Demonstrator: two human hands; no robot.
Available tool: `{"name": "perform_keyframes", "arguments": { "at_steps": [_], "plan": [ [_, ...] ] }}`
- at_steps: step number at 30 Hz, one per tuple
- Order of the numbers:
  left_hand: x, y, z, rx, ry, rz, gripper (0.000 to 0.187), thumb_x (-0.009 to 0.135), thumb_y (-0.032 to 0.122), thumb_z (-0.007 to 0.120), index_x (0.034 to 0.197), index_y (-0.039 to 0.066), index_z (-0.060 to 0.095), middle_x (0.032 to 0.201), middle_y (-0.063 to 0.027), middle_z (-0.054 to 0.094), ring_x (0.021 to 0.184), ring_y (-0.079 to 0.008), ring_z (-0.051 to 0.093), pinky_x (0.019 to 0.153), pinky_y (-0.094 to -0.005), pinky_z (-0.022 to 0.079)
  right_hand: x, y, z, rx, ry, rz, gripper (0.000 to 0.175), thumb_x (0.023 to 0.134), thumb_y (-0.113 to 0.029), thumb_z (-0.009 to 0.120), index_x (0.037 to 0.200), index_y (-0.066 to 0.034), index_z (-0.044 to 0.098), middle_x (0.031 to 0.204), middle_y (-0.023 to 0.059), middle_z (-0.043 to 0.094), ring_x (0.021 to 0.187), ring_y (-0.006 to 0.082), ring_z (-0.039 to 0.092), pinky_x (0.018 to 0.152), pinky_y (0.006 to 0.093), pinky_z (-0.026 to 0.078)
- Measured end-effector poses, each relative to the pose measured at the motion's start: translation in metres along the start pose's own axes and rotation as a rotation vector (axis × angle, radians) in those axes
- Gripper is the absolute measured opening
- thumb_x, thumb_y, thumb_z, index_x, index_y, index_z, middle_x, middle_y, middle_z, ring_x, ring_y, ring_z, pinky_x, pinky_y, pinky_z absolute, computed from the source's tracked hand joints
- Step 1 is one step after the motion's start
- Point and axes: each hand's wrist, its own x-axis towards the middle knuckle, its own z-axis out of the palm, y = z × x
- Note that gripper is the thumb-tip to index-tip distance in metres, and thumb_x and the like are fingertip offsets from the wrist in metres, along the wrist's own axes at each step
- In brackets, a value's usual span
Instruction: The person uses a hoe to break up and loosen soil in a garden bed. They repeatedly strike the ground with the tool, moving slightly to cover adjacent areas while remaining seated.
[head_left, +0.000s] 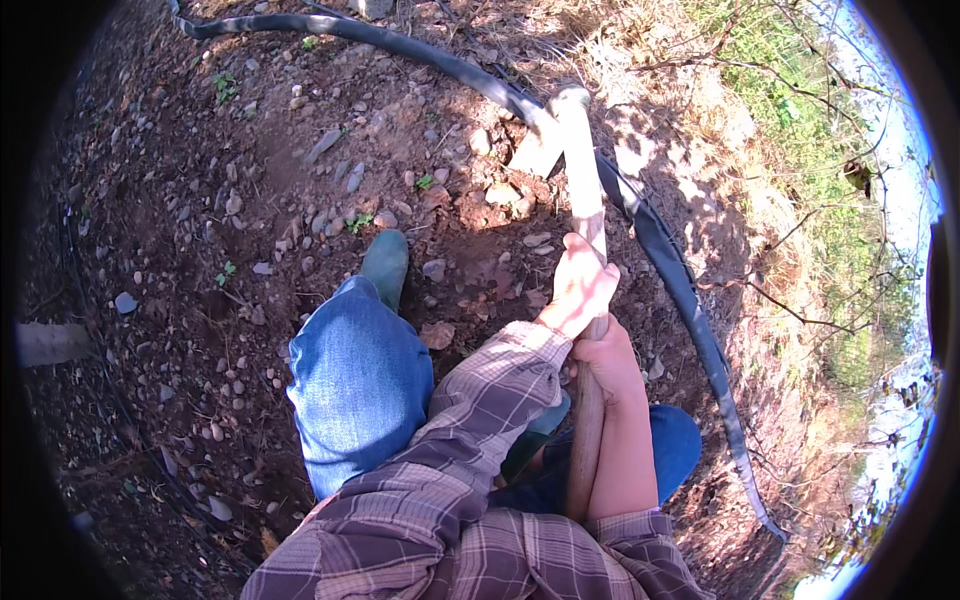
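A hoe with a wooden handle (589, 427) reaches away from my body over stony brown soil. My left hand (581, 285) grips the handle further forward, its plaid sleeve reaching past the wrist. Just behind it, close to my body, my right hand (611, 360) is wrapped around the same handle, with the forearm bare. The pale hoe blade (538, 152) rests against the loosened soil beside some stones (502, 193), and its lower edge seems to be in the dirt. Bright sunlight washes out the hoe's head.
A dark hose (667, 255) curves across the ground, passing beneath the hoe near its head. My boot (386, 266) stands left of the handle. Bare vine-like twigs (795, 311) and dry grass line the right side. A thin dark line (112, 382) runs along the left.
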Motion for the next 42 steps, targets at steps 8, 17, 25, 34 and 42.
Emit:
{"name": "perform_keyframes", "arguments": {
  "at_steps": [8, 17, 25, 34, 42],
  "plan": [
    [0.061, -0.012, -0.015, -0.175, 0.109, -0.080, 0.039, 0.081, 0.012, 0.063, 0.104, -0.009, 0.040, 0.086, -0.0241, 0.060, 0.073, -0.0316, 0.064, 0.063, -0.0379, 0.054, 0.080, -0.011, 0.018, 0.140, -0.186, -0.042, 0.022, 0.073, 0.000, 0.057, 0.094, -0.0041, 0.052, 0.070, 0.0054, 0.058, 0.050, 0.0156, 0.056, 0.046, 0.0286, 0.048],
    [0.037, -0.035, 0.003, 0.136, 0.162, -0.002, 0.044, 0.076, 0.010, 0.065, 0.101, -0.010, 0.035, 0.081, -0.0313, 0.060, 0.076, -0.0430, 0.065, 0.068, -0.0439, 0.055, 0.048, 0.002, 0.014, 0.033, -0.099, 0.020, 0.032, 0.067, 0.004, 0.060, 0.098, 0.0018, 0.052, 0.072, 0.0097, 0.061, 0.050, 0.0194, 0.058, 0.047, 0.0319, 0.046],
    [0.000, -0.020, 0.000, 0.043, 0.120, 0.064, 0.043, 0.082, 0.012, 0.064, 0.105, -0.011, 0.035, 0.077, -0.0230, 0.061, 0.058, -0.0282, 0.062, 0.056, -0.0359, 0.052, -0.001, -0.007, 0.010, 0.040, -0.090, -0.018, 0.035, 0.066, 0.004, 0.060, 0.100, 0.0041, 0.050, 0.074, 0.0099, 0.060, 0.052, 0.0179, 0.058, 0.048, 0.0303, 0.047],
    [0.055, -0.016, -0.057, -0.109, 0.348, 0.165, 0.044, 0.072, 0.012, 0.068, 0.101, -0.005, 0.040, 0.077, -0.0216, 0.059, 0.065, -0.0364, 0.062, 0.060, -0.0425, 0.051, 0.071, -0.010, 0.047, 0.303, -0.400, -0.166, 0.035, 0.069, 0.006, 0.055, 0.104, 0.0010, 0.053, 0.079, 0.0072, 0.062, 0.055, 0.0162, 0.059, 0.048, 0.0274, 0.049],
    [0.084, -0.046, -0.077, -0.103, 0.304, -0.030, 0.048, 0.072, 0.012, 0.068, 0.103, -0.008, 0.037, 0.088, -0.0277, 0.060, 0.087, -0.0380, 0.064, 0.080, -0.0414, 0.050, 0.099, -0.009, 0.068, 0.258, -0.497, -0.124, 0.025, 0.070, 0.006, 0.053, 0.093, -0.0022, 0.049, 0.075, 0.0023, 0.052, 0.055, 0.0147, 0.055, 0.047, 0.0290, 0.049]
  ]
}}
